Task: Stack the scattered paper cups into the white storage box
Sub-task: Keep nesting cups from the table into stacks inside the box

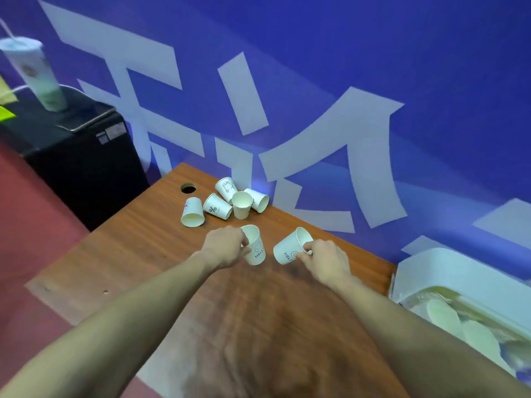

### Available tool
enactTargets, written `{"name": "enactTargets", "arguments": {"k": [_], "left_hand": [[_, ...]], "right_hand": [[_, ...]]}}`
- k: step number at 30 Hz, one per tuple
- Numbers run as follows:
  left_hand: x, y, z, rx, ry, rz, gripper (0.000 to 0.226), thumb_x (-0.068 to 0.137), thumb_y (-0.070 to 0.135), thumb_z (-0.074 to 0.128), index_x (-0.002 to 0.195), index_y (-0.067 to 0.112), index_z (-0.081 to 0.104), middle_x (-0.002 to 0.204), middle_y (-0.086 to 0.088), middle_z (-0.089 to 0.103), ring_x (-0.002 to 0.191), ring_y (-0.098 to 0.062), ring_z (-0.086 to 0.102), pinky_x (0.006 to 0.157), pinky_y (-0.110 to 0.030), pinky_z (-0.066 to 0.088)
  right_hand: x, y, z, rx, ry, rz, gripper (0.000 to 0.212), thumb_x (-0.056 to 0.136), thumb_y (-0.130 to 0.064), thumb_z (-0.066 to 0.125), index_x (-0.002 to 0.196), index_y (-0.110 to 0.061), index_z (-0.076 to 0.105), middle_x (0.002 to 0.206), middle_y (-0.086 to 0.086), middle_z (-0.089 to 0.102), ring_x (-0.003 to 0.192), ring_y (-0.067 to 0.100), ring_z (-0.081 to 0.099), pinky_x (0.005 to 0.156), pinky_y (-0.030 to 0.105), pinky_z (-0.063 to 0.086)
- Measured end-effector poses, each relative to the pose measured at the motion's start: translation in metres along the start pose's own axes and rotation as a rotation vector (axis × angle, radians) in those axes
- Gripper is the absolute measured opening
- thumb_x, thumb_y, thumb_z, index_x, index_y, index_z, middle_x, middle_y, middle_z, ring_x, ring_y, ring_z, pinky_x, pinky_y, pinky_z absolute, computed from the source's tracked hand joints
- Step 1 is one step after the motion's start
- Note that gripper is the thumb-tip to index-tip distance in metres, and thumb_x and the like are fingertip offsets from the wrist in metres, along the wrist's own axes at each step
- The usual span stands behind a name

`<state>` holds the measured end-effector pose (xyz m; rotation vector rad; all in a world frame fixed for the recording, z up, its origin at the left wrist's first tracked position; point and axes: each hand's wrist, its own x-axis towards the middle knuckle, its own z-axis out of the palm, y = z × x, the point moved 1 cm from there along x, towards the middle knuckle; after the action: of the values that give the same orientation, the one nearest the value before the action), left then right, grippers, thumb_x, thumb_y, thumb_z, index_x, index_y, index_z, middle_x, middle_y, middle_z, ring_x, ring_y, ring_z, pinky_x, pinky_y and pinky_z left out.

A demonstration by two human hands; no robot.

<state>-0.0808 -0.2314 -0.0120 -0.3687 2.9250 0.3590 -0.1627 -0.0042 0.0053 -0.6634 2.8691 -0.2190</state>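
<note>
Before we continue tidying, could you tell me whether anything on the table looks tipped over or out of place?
Yes: behind the hands, four white paper cups lie tipped on the brown wooden table around one upright white paper cup.

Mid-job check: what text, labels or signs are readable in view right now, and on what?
"HELL", rest hidden: cup in left hand.
"HEL", rest hidden: cup in right hand.
"%", small word beside it unreadable: lying cup.
Large white characters, cropped, unreadable: blue wall.
Sticker on black cabinet: too blurred.
</note>
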Motion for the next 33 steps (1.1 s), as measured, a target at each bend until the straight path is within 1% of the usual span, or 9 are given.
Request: {"name": "enactTargets", "arguments": {"k": [5,9,13,21,23,25,29,31,33], "left_hand": [[-0.022,0.057,-0.007,0.046,0.025,0.066,0.029,0.094,0.048,0.053,0.111,0.032,0.070,0.103,0.000,0.068,0.093,-0.024,0.063,0.067,-0.029,0.040],[-0.035,0.113,-0.006,0.095,0.020,0.134,0.029,0.095,0.046,0.053,0.113,0.031,0.070,0.107,0.001,0.068,0.096,-0.024,0.063,0.069,-0.029,0.041],[-0.043,0.168,-0.003,0.135,0.013,0.199,0.028,0.095,0.044,0.054,0.113,0.030,0.070,0.108,-0.001,0.068,0.096,-0.025,0.063,0.071,-0.030,0.043],[-0.055,0.281,0.015,0.206,-0.014,0.366,0.029,0.095,0.043,0.055,0.112,0.027,0.071,0.106,-0.002,0.069,0.095,-0.026,0.063,0.070,-0.029,0.042],[-0.060,0.308,0.023,0.222,-0.022,0.417,0.028,0.094,0.043,0.055,0.111,0.027,0.071,0.105,-0.002,0.069,0.096,-0.026,0.063,0.071,-0.029,0.042],[-0.064,0.331,0.030,0.237,-0.028,0.460,0.028,0.094,0.043,0.055,0.109,0.027,0.072,0.106,-0.002,0.070,0.097,-0.026,0.064,0.074,-0.030,0.045],[-0.073,0.383,0.046,0.258,-0.045,0.537,0.027,0.094,0.045,0.055,0.107,0.029,0.072,0.104,-0.003,0.070,0.096,-0.027,0.064,0.076,-0.032,0.047],[-0.079,0.407,0.055,0.268,-0.045,0.587,0.028,0.095,0.045,0.054,0.105,0.028,0.073,0.101,-0.003,0.070,0.094,-0.026,0.064,0.074,-0.032,0.046],[-0.085,0.431,0.064,0.272,-0.030,0.643,0.031,0.096,0.045,0.050,0.103,0.026,0.073,0.096,-0.003,0.071,0.091,-0.026,0.064,0.068,-0.030,0.043]], "right_hand": [[-0.039,0.038,-0.014,-0.068,0.031,-0.029,0.027,0.094,-0.045,0.055,0.104,-0.025,0.070,0.096,0.002,0.070,0.089,0.025,0.064,0.066,0.030,0.043],[-0.071,0.081,-0.025,-0.058,0.047,0.001,0.027,0.094,-0.046,0.054,0.104,-0.026,0.070,0.099,0.003,0.068,0.093,0.026,0.064,0.067,0.031,0.041],[-0.099,0.126,-0.033,0.001,0.019,0.040,0.027,0.090,-0.047,0.057,0.096,-0.023,0.070,0.096,0.003,0.069,0.092,0.027,0.064,0.070,0.034,0.048],[-0.159,0.215,-0.048,0.053,0.010,0.111,0.025,0.087,-0.041,0.059,0.084,-0.018,0.068,0.087,0.004,0.066,0.086,0.027,0.063,0.064,0.032,0.046],[-0.176,0.236,-0.052,0.053,0.008,0.138,0.026,0.085,-0.039,0.059,0.075,-0.016,0.063,0.076,0.002,0.061,0.080,0.027,0.060,0.056,0.031,0.039],[-0.189,0.255,-0.054,0.057,0.028,0.164,0.028,0.083,-0.036,0.058,0.067,-0.013,0.056,0.069,0.002,0.058,0.074,0.027,0.057,0.052,0.031,0.035],[-0.220,0.297,-0.062,0.088,0.037,0.259,0.030,0.082,-0.033,0.059,0.060,-0.015,0.047,0.067,0.000,0.055,0.069,0.024,0.054,0.052,0.029,0.034],[-0.235,0.318,-0.063,0.117,0.041,0.308,0.034,0.081,-0.032,0.059,0.058,-0.017,0.040,0.062,-0.003,0.050,0.067,0.023,0.054,0.053,0.029,0.035],[-0.251,0.341,-0.063,0.140,0.048,0.359,0.034,0.080,-0.031,0.060,0.058,-0.019,0.037,0.061,-0.004,0.047,0.069,0.024,0.052,0.059,0.030,0.039]]}}
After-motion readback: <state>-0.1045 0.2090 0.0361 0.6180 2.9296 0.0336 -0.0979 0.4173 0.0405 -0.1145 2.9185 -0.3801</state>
